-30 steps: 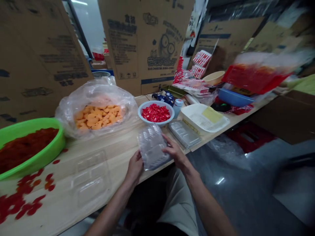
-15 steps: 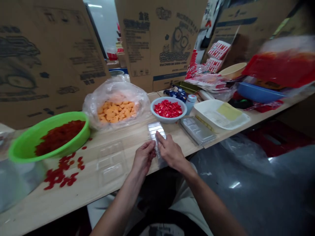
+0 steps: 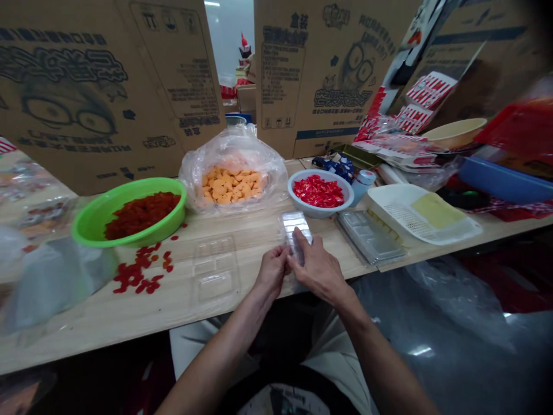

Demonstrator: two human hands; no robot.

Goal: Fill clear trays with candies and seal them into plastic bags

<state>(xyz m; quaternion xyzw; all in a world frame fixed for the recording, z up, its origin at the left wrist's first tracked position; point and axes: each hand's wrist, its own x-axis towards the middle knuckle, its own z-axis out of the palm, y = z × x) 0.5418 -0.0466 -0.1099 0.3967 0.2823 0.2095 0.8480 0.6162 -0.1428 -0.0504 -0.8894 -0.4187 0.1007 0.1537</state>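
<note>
My left hand [image 3: 273, 270] and my right hand [image 3: 317, 268] are both closed on a small stack of clear plastic trays [image 3: 294, 227], held on edge just above the wooden table [image 3: 142, 308]. The stack's top sticks up past my fingers. A single clear tray [image 3: 215, 275] lies flat on the table to the left of my hands. Another stack of clear trays [image 3: 369, 235] lies to the right.
A green bowl of red pieces [image 3: 129, 212] with spilled pieces [image 3: 140, 274] beside it, a plastic bag of orange snacks [image 3: 233, 171], a bowl of red wrapped candies [image 3: 320, 193] and a white basket [image 3: 421, 215] stand along the table. Cardboard boxes [image 3: 90, 86] wall the back.
My hands turned the tray stack from flat to on edge and closed together on it. The camera swung left, bringing the green bowl toward the middle.
</note>
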